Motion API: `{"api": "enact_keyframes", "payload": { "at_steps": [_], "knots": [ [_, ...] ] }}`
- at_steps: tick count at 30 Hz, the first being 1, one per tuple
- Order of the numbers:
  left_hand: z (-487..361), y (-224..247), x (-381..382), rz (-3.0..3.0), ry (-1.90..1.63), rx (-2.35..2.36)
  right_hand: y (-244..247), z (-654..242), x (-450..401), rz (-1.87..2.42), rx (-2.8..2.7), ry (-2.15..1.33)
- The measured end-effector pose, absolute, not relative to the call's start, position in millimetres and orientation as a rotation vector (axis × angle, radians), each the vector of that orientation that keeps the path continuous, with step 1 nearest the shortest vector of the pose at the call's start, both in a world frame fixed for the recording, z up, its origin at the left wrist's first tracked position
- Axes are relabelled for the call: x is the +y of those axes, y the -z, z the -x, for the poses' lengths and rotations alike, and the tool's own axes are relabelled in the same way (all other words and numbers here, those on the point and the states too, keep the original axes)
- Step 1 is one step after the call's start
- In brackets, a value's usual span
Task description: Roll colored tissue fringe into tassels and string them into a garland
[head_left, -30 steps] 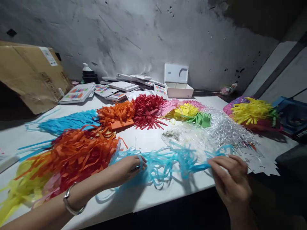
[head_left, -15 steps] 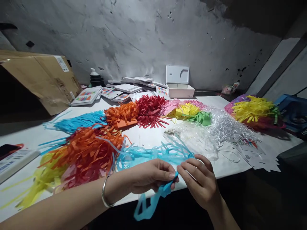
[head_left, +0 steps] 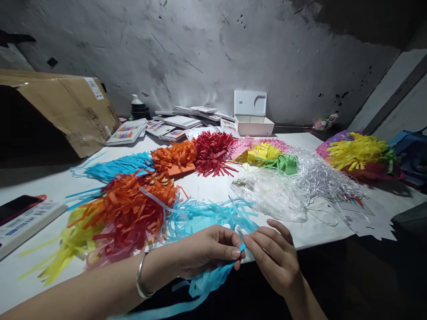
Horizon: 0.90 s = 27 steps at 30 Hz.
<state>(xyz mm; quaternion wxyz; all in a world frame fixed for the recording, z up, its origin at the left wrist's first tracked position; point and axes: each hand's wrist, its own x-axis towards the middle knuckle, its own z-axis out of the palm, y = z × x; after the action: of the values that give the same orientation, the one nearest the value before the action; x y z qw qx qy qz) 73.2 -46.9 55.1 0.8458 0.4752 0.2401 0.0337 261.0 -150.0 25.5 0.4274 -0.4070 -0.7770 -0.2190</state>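
My left hand [head_left: 211, 250], with a silver bangle at the wrist, pinches a blue tissue-paper tassel [head_left: 210, 281] near its twisted top. Its loose strips hang below the hand, past the table's front edge. Thumb and fingertips of my right hand [head_left: 276, 257] close on the tip of the same twisted end; the other fingers are bent. Just behind both hands lies a heap of light blue paper strips [head_left: 203, 214] on the white-covered table [head_left: 200, 192]. A clear plastic bag [head_left: 271, 191] rests beyond my right hand.
Orange tassels [head_left: 133, 195] and yellow strips [head_left: 71, 244] lie to the left, near a phone [head_left: 20, 208]. Red fringe [head_left: 213, 151] and silver strands [head_left: 325, 175] spread farther back. Behind them are flat printed boxes [head_left: 182, 121], an open white box [head_left: 254, 126] and a cardboard carton [head_left: 71, 111].
The tassel's strips have swung left and spread out beneath my left hand. Both hands stay close together on the twisted end. The view has shifted slightly left.
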Motion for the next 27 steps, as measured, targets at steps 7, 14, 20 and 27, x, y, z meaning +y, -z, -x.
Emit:
{"api": "enact_keyframes", "payload": {
  "at_steps": [7, 14, 20, 27],
  "knots": [
    [-76, -46, -54, -1.098, -0.305, 0.551, -22, -234, -151, 1.097, -1.602, 0.144],
    [-72, -40, -59, -1.178, -0.501, 0.583, -13, -207, -153, 1.118, -1.347, -0.14],
    [-64, -43, -62, -1.288, -0.495, 0.524, 0, -200, -148, 1.133, -1.354, 0.08],
    [-60, -42, -55, -1.479, -0.462, 0.564, -3, -201, -145, 1.055, -1.491, 0.025]
  ]
}}
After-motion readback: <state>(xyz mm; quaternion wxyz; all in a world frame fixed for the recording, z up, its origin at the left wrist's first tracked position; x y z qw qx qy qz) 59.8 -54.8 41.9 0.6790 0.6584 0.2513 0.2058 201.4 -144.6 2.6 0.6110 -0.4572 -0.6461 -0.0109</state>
